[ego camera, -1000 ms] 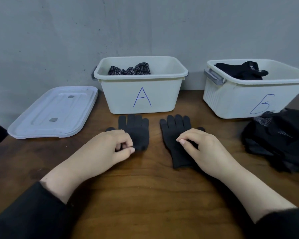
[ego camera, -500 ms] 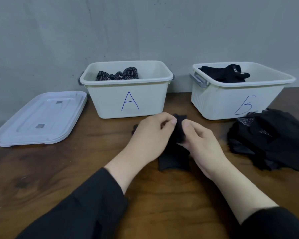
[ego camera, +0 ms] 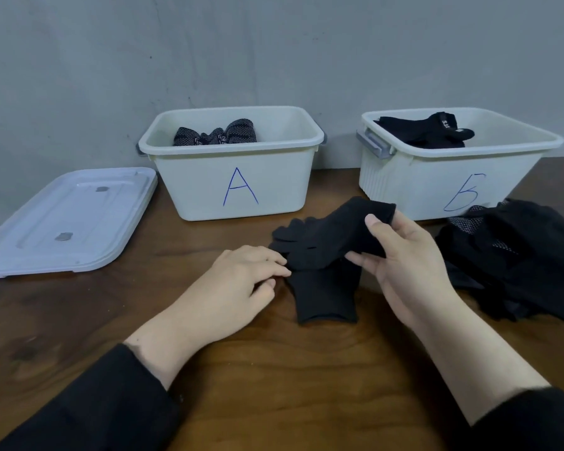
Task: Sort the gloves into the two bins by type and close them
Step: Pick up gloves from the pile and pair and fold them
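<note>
- Progress, judged: mid-sort. Bin A [ego camera: 238, 190] already holds a few dotted-pattern gloves [ego camera: 215, 136]; bin B [ego camera: 450, 187], to the right of bin A, holds plain black gloves [ego camera: 427, 133]. Both bins are open.
- In hand: one plain black knit glove [ego camera: 336, 236], lifted just in front of bin A's right corner. The right hand [ego camera: 401, 265] grips it at the cuff end, thumb on top and fingers [ego camera: 360, 257] curled beneath, clamped on the fabric.
- A second matching glove [ego camera: 326, 297] lies flat on the bench [ego camera: 274, 369] directly under the lifted one, cuff toward the person.
- Left hand [ego camera: 241, 281] rests on the bench in front of bin A, fingers loosely bent, tips touching the edge of the lifted glove; whether it pinches anything I cannot tell.
- Left to do, judged: pair goes to a bin (likely B, by the plain look); then the unsorted pile [ego camera: 515, 255] of dark gloves, in front of bin B and right of bin A, some showing dotted palms; then both lids.
- Lids: a white lid [ego camera: 69, 219] lies flat to the left of bin A; it may be two stacked, edge unclear.
- Surface: dark brown wood-grain bench, matte sheen.
- Room: plain grey wall [ego camera: 274, 53] just behind bin A, scuffed.
</note>
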Demonstrator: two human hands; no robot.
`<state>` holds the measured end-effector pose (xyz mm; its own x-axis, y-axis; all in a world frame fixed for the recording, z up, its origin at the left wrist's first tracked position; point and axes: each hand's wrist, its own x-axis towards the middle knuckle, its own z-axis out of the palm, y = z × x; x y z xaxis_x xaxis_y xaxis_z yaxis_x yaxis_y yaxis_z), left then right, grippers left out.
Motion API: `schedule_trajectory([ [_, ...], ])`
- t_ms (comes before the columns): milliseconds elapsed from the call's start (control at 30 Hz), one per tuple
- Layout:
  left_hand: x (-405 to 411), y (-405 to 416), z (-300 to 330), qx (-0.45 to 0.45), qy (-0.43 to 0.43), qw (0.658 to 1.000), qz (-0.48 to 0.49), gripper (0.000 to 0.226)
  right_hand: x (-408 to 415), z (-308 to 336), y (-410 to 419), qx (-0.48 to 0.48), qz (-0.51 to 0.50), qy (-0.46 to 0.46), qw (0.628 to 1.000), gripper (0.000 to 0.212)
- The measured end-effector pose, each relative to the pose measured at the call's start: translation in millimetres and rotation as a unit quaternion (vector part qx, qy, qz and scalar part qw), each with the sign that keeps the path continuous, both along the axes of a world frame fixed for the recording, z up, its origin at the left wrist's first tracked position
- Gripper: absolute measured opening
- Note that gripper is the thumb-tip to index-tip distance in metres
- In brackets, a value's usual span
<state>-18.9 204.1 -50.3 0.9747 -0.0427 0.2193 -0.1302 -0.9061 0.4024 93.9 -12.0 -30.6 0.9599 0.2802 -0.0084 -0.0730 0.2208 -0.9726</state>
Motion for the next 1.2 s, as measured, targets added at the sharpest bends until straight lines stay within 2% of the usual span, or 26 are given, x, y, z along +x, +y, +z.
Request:
schedule_trajectory([
  [200,0,2,-2,0.032,0.026,0.999,-0.017,0.035,4,24,-4,0.059,-0.02,-0.009,0.998,0.022],
  [267,0,2,-1,0.042,0.029,0.999,-0.007,0.036,10,41,-8,0.028,-0.002,-0.044,0.999,0.022],
  [367,2,2,-3,0.043,0.021,0.999,0.003,0.035,18,72,-14,-0.076,0.063,-0.119,0.988,0.022],
  [467,2,4,-5,0.016,0.009,1.0,0.019,0.033,30,101,-11,-0.196,0.097,-0.194,0.956,0.016],
  [567,2,5,-6,-0.003,-0.003,1.0,0.028,0.031,40,125,-3,-0.303,0.113,-0.222,0.92,0.009],
  [700,1,6,-4,-0.022,-0.018,0.999,0.045,0.029,48,145,13,-0.445,0.14,-0.263,0.844,0.014],
  [767,1,7,-3,-0.034,-0.021,0.998,0.053,0.028,51,149,21,-0.478,0.111,-0.308,0.815,0.014],
  [833,0,8,-2,-0.042,-0.026,0.997,0.062,0.028,53,150,27,-0.457,0.045,-0.362,0.811,0.013],
  [900,-2,8,0,-0.044,-0.034,0.995,0.081,0.028,48,145,29,-0.402,-0.01,-0.41,0.819,0.014],
  [967,-2,8,1,-0.052,-0.047,0.993,0.098,0.028,31,126,27,-0.369,-0.021,-0.452,0.812,0.017],
  [1067,-1,9,-1,-0.07,-0.063,0.99,0.101,0.027,2,67,15,-0.39,0.04,-0.507,0.768,0.023],
  [1133,1,9,-3,-0.071,-0.063,0.991,0.096,0.026,-14,18,4,-0.434,0.094,-0.532,0.721,0.022],
  [1200,3,7,-6,-0.065,-0.07,0.992,0.084,0.025,-27,-18,-7,-0.461,0.118,-0.524,0.707,0.02],
])
